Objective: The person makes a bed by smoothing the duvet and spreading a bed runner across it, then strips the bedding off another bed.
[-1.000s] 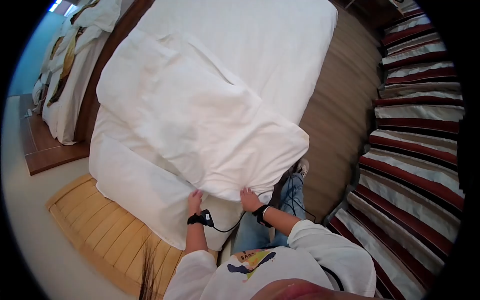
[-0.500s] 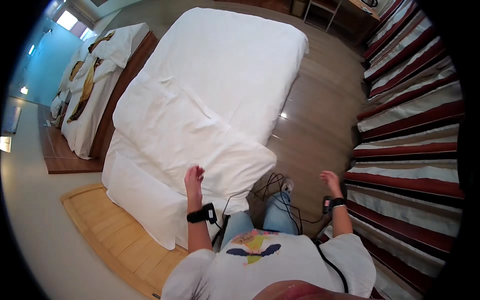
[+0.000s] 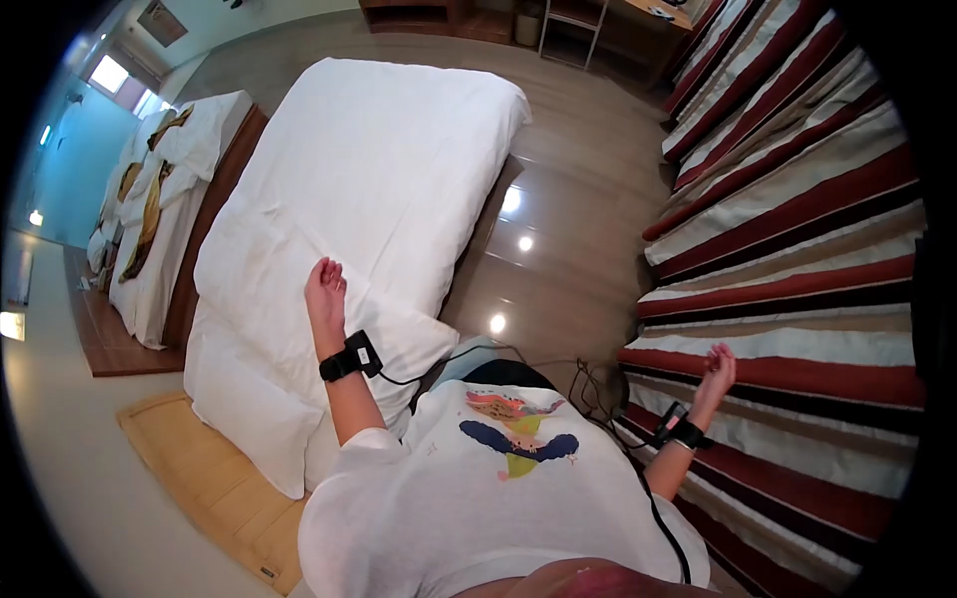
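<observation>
My left hand is raised over the near part of the bed, its fingers loosely curled and apart with nothing in them. Below it lies a white quilt, its near end folded over and wrinkled, with one corner beside my leg. A white pillow rests at the headboard end, left of my left arm. Out to the right, my right hand is held up in front of the striped curtain, fingers apart and holding nothing. Both wrists carry black straps with small cabled devices.
The wooden headboard borders the bed at lower left. Another bed with gold-brown cloths stands at the left. Black cables hang beside my body over the shiny floor. A desk stands at the top right.
Both hands have let go of the white quilt and moved apart, the left up over the bed, the right out to the curtain. The view has shifted, showing more floor and the whole bed.
</observation>
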Tool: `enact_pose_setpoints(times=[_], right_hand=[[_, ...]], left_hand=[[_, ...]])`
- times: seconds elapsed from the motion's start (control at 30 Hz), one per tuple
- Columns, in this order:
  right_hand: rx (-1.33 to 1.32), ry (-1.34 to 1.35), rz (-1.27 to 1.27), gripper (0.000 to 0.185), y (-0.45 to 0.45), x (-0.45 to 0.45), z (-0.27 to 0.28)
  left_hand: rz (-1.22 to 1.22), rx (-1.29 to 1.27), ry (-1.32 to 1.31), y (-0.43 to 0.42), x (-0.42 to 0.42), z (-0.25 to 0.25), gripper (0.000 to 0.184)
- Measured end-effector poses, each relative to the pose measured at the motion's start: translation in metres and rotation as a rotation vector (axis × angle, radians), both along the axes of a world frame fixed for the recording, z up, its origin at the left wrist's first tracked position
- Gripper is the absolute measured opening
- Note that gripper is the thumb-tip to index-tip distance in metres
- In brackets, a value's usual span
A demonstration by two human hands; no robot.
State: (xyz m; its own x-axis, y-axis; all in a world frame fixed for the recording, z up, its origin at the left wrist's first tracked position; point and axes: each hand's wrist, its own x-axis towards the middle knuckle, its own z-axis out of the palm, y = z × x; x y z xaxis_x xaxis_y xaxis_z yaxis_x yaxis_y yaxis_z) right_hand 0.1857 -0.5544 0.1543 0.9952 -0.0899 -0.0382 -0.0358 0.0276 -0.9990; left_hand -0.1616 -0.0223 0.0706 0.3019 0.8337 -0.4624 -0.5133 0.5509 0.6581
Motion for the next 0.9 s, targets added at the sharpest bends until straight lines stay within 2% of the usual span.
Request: enact_pose_setpoints(times=[0.13,0.23,0.37,0.43,0.5,0.6,0.8,0.9], right_hand=[[-0.018,0.145,0.193,0.018,0.078,0.076,-0.007],[-0.176,0.021,0.164,0.018,0.086,0.097,0.001],[-0.077,-0.084,0.124,0.017,0.106,0.129,0.046],[0.006,-0.122,0.102,0.018,0.148,0.181,0.06],[0.066,-0.17,0.119,0.018,0.185,0.209,0.069],[0.02,-0.147,0.253,0.019,0.208,0.251,0.065],[-0.056,-0.054,-0.031,0.019,0.221,0.315,0.052],[-0.046,-0.103,-0.011,0.023,0.231,0.376,0.037]], left_hand=[[0.053,0.016,0.102,0.042,0.06,-0.001,0.016],[0.128,0.024,0.089,0.04,0.059,0.005,0.015],[0.215,0.03,0.048,0.056,0.066,-0.024,0.015],[0.223,-0.007,0.07,0.095,0.13,-0.023,0.015],[0.112,0.052,-0.023,0.126,0.192,-0.041,0.016],[-0.01,0.015,-0.067,0.138,0.301,-0.011,0.015],[-0.243,0.145,-0.024,0.159,0.46,0.035,0.014],[-0.195,0.236,-0.005,0.203,0.502,0.036,0.014]])
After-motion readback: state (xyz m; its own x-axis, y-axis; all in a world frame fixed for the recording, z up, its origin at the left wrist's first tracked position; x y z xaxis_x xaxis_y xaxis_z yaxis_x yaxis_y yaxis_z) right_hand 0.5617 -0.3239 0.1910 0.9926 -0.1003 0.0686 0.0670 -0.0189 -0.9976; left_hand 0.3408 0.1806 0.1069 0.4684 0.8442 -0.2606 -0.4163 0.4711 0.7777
